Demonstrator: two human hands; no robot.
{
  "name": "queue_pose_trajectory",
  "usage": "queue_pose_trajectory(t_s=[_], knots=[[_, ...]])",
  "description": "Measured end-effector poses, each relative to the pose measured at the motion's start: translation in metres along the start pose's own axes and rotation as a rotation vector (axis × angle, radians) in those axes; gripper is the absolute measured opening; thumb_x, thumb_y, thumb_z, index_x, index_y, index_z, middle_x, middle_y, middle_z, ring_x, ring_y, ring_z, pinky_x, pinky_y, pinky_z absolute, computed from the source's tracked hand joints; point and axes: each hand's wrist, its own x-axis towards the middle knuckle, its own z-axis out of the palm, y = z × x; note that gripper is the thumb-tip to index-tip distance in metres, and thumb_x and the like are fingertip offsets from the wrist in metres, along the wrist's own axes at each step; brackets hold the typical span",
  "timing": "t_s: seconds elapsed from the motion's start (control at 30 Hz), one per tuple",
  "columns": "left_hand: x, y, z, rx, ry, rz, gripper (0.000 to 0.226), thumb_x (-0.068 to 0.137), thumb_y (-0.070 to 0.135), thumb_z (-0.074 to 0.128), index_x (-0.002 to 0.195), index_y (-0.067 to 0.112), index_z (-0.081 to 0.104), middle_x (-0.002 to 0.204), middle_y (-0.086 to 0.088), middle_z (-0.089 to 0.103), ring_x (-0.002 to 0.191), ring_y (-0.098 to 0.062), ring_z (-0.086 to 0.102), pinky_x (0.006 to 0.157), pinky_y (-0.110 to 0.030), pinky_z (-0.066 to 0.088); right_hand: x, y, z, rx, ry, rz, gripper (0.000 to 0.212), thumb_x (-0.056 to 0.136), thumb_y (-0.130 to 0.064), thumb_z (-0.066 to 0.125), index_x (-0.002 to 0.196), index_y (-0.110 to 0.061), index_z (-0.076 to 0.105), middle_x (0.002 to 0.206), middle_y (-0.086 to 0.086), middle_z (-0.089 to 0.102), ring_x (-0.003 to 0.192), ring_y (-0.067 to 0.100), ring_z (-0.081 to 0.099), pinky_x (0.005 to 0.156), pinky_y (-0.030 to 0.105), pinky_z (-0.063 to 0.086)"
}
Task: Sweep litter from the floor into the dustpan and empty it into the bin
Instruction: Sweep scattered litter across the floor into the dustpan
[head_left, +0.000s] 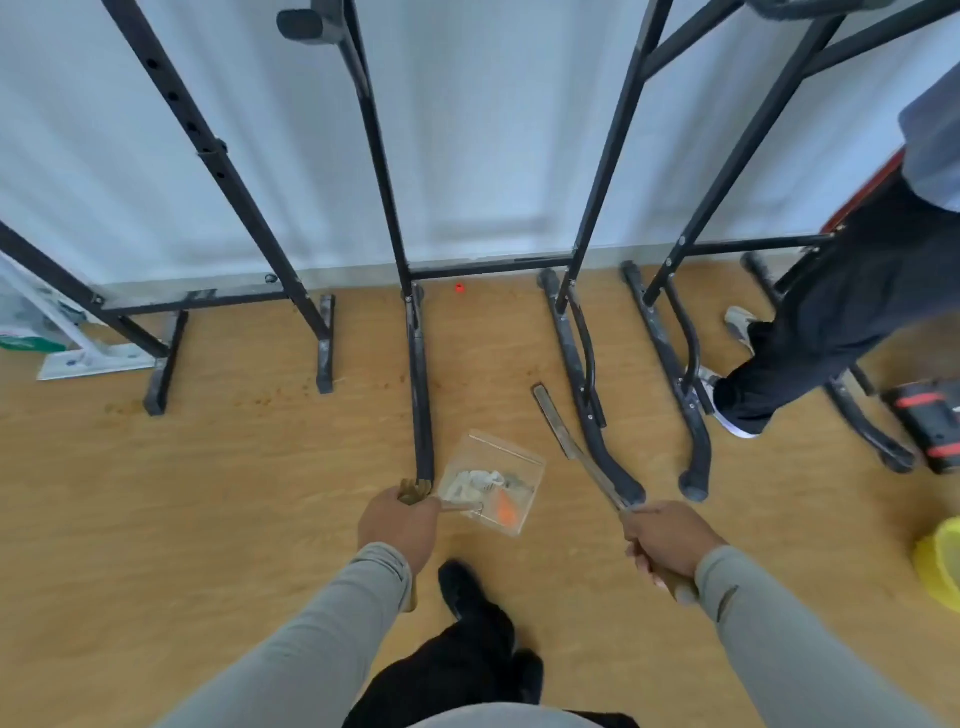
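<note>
Clear dustpan (491, 483), gripped by left hand (400, 525): keep it flat while right hand (665, 540), grasping broom (576, 441), sweeps litter (480, 488) inward.

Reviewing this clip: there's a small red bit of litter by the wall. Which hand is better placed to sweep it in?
Right. The right hand grips the broom, whose head already points toward the red scrap. The left hand holds the clear dustpan, already carrying litter.

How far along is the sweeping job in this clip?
Partly done: the clear dustpan, held by the left hand, already holds white and orange litter. The right hand grips the broom. Left: the red scrap by the wall, then emptying; no bin identifiable.
</note>
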Motion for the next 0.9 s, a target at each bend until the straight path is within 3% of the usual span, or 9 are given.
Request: queue_pose_trajectory(t_s=[0.4, 0.57, 0.67, 0.8, 0.9], knots=[[0.064, 0.059, 0.027, -0.069, 0.018, -0.063, 0.023, 0.085, 0.030, 0.066, 0.102, 0.015, 0.071, 0.074, -0.003, 0.065, 0.063, -0.023, 0.061, 0.054, -0.027, 0.045, 0.064, -0.106, -0.034, -0.133, -0.066, -0.003, 0.013, 0.093, -0.004, 0.049, 0.088, -0.001, 0.060, 0.067, 0.016, 0.060, 0.042, 0.021, 0.046, 0.041, 0.026, 0.037], [0.081, 0.077, 0.039, -0.108, 0.063, -0.113, 0.024, 0.082, 0.036, 0.068, 0.099, 0.018, 0.069, 0.086, -0.006, 0.070, 0.080, -0.031, 0.069, 0.076, -0.039, 0.058, 0.102, -0.141, -0.045, -0.101, -0.061, 0.037, 0.011, 0.091, -0.004, 0.050, 0.082, -0.005, 0.056, 0.067, 0.017, 0.056, 0.040, 0.020, 0.044, 0.038, 0.021, 0.037], [0.086, 0.089, 0.053, -0.122, 0.108, -0.146, 0.024, 0.082, 0.035, 0.068, 0.099, 0.018, 0.069, 0.088, -0.006, 0.071, 0.083, -0.031, 0.068, 0.079, -0.040, 0.059, 0.125, -0.163, -0.054, -0.068, -0.067, 0.065, 0.012, 0.095, -0.002, 0.047, 0.087, -0.008, 0.054, 0.063, 0.014, 0.051, 0.036, 0.017, 0.041, 0.036, 0.017, 0.034], [0.092, 0.111, 0.079, -0.144, 0.157, -0.193, 0.029, 0.082, 0.037, 0.068, 0.101, 0.016, 0.070, 0.086, -0.008, 0.072, 0.080, -0.030, 0.068, 0.076, -0.040, 0.059, 0.157, -0.187, -0.078, -0.058, -0.092, 0.098, 0.014, 0.098, -0.005, 0.047, 0.097, -0.017, 0.054, 0.066, 0.010, 0.052, 0.034, 0.012, 0.046, 0.034, 0.015, 0.037], [0.095, 0.131, 0.102, -0.192, 0.188, -0.252, 0.031, 0.083, 0.034, 0.069, 0.107, 0.014, 0.069, 0.086, -0.007, 0.071, 0.079, -0.029, 0.067, 0.071, -0.035, 0.055, 0.184, -0.210, -0.108, -0.216, -0.100, 0.096, 0.013, 0.094, -0.004, 0.049, 0.084, -0.010, 0.056, 0.062, 0.010, 0.054, 0.037, 0.015, 0.045, 0.038, 0.017, 0.038]])
